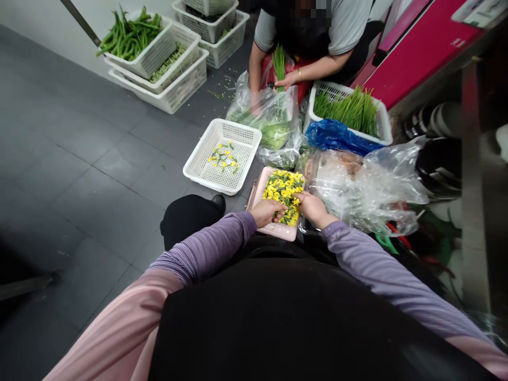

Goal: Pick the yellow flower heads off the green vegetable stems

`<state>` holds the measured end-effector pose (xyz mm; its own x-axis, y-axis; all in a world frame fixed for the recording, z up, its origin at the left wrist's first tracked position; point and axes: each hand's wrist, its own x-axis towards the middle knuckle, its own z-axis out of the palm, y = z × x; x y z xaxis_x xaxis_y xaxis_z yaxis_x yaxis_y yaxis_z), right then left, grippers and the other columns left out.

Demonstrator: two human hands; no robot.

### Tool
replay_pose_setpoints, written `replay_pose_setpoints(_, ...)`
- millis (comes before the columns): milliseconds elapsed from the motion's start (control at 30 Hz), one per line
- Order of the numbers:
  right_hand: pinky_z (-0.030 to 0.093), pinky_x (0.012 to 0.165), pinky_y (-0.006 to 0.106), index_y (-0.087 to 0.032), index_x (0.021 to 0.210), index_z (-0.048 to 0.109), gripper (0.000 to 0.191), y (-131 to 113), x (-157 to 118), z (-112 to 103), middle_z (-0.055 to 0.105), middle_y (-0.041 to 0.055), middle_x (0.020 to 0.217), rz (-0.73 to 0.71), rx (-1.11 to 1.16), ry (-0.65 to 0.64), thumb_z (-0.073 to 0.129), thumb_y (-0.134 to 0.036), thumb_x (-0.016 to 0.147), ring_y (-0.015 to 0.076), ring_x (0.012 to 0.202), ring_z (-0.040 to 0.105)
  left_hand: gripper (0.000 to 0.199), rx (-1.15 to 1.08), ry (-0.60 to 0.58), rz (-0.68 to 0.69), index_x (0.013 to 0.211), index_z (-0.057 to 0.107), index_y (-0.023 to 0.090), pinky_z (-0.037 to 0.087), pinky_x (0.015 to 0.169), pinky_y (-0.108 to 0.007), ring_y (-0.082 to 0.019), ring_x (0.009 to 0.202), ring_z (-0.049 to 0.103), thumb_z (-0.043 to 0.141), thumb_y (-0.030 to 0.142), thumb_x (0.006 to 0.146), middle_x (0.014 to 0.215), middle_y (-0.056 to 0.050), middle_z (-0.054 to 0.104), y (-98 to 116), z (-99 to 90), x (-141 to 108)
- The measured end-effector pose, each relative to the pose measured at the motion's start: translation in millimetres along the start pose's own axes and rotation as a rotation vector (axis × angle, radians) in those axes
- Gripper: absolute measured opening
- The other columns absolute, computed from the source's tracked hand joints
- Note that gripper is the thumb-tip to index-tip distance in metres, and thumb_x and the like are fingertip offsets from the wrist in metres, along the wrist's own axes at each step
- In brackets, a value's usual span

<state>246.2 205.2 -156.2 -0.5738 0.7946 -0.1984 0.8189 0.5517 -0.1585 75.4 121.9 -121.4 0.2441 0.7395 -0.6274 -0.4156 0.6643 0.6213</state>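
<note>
Flowers point(283, 185), small and yellow with green stalks, crowd a shallow pale-pink rectangular tray point(278, 231) directly before the person, probably placed close so both arms reach it without stretching. The left hand point(269, 212) lies over the tray's near left side, fingers curled; the right hand point(313, 208) meets the flowers from the opposite side. Whether either is clamped on a stalk, I cannot tell. A white perforated plastic basket point(246, 146) stands on the dark-grey tiled floor point(154, 174) beyond the left forearm, likely set there for easy reach, with similar blooms point(224, 157) scattered loosely inside.
</note>
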Motion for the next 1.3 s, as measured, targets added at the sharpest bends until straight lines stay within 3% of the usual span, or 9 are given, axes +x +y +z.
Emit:
replay_pose_setpoints(167, 0.041, 0.06, 0.024, -0.018, 0.094, 0.06, 0.027, -5, 3, -5, 0.059, 0.0091, 0.092, -0.041, -0.125, -0.026, 0.046, -0.011, 0.072, 0.0173, 0.073, 0.058, 0.002, 0.002, -0.029, 0.003, 0.072, 0.055, 0.006, 0.025, 0.04, -0.018, -0.003, 0.04, 0.038, 0.056, 0.008, 0.071, 0.051, 0.001, 0.049, -2, 1.2, 0)
replay_pose_setpoints(367, 0.043, 0.074, 0.028, -0.017, 0.094, 0.06, 0.03, 4, -10, -18, 0.058, 0.0077, 0.096, -0.186, 0.167, 0.124, 0.047, -0.009, 0.069, 0.0189, 0.088, 0.055, 0.011, 0.025, -0.001, -0.044, 0.067, 0.054, 0.006, 0.025, 0.039, -0.019, -0.004, 0.04, 0.038, 0.053, 0.013, 0.074, 0.048, 0.001, 0.046, 3, 4.5, -4)
replay_pose_setpoints(500, 0.044, 0.077, 0.029, -0.018, 0.092, 0.061, 0.033, -6, -26, -33, 0.06, 0.0055, 0.092, -0.329, 0.312, 0.091, 0.045, -0.004, 0.067, 0.0171, 0.089, 0.055, 0.02, 0.027, -0.067, -0.085, 0.066, 0.053, 0.007, 0.024, 0.038, -0.019, -0.005, 0.04, 0.038, 0.046, 0.021, 0.079, 0.049, 0.0, 0.046, 4, 5.9, -4)
replay_pose_setpoints(600, 0.044, 0.078, 0.029, -0.019, 0.093, 0.061, 0.037, -16, -33, -40, 0.061, 0.0048, 0.09, -0.329, 0.318, 0.069, 0.043, -0.002, 0.066, 0.0172, 0.089, 0.056, 0.014, 0.072, -0.137, -0.093, 0.067, 0.053, 0.008, 0.022, 0.037, -0.019, -0.005, 0.04, 0.038, 0.049, 0.019, 0.075, 0.052, 0.0, 0.047, 3, 5.4, -4)
replay_pose_setpoints(867, 0.044, 0.077, 0.03, -0.017, 0.092, 0.06, 0.028, -23, -39, -44, 0.061, 0.0072, 0.086, -0.316, 0.305, 0.085, 0.045, -0.008, 0.07, 0.0186, 0.086, 0.056, 0.005, 0.155, -0.163, -0.077, 0.063, 0.052, 0.009, 0.019, 0.036, -0.018, -0.004, 0.04, 0.035, 0.052, 0.012, 0.067, 0.052, 0.001, 0.047, 7, 6.8, -11)
replay_pose_setpoints(1033, 0.044, 0.069, 0.029, -0.018, 0.089, 0.061, 0.02, -27, -43, -41, 0.062, 0.0047, 0.08, -0.103, 0.602, 0.109, 0.053, -0.024, 0.072, 0.017, 0.075, 0.057, 0.003, 0.118, -0.175, -0.031, 0.062, 0.05, 0.011, 0.016, 0.035, -0.018, -0.003, 0.038, 0.032, 0.051, 0.011, 0.064, 0.049, 0.002, 0.044, 8, 8.0, -12)
replay_pose_setpoints(1100, 0.044, 0.056, 0.026, -0.017, 0.097, 0.059, 0.029, -21, -42, -36, 0.059, 0.0011, 0.067, 0.114, 0.818, 0.109, 0.053, -0.03, 0.071, 0.0133, 0.057, 0.053, 0.002, 0.083, -0.152, -0.028, 0.061, 0.049, 0.012, 0.015, 0.035, -0.018, -0.003, 0.037, 0.033, 0.049, 0.011, 0.064, 0.049, 0.002, 0.044, 8, 6.9, -10)
replay_pose_setpoints(1200, 0.032, 0.037, 0.022, -0.012, 0.094, 0.057, 0.032, 0, -36, -27, 0.043, -0.0059, 0.044, 0.469, 1.05, 0.095, 0.051, -0.033, 0.071, 0.0082, 0.033, 0.034, 0.004, 0.034, -0.111, -0.029, 0.063, 0.049, 0.012, 0.017, 0.035, -0.018, -0.004, 0.038, 0.036, 0.046, 0.01, 0.064, 0.051, 0.001, 0.046, 6, 4.1, -7)
replay_pose_setpoints(1300, 0.032, 0.036, 0.023, -0.012, 0.077, 0.058, 0.026, 16, -24, -18, 0.042, -0.0045, 0.04, 0.574, 0.953, 0.063, 0.054, -0.036, 0.068, 0.0088, 0.033, 0.036, 0.006, 0.071, -0.1, -0.03, 0.065, 0.05, 0.012, 0.018, 0.035, -0.018, -0.004, 0.037, 0.036, 0.046, 0.008, 0.062, 0.051, 0.001, 0.047, 3, 2.2, -5)
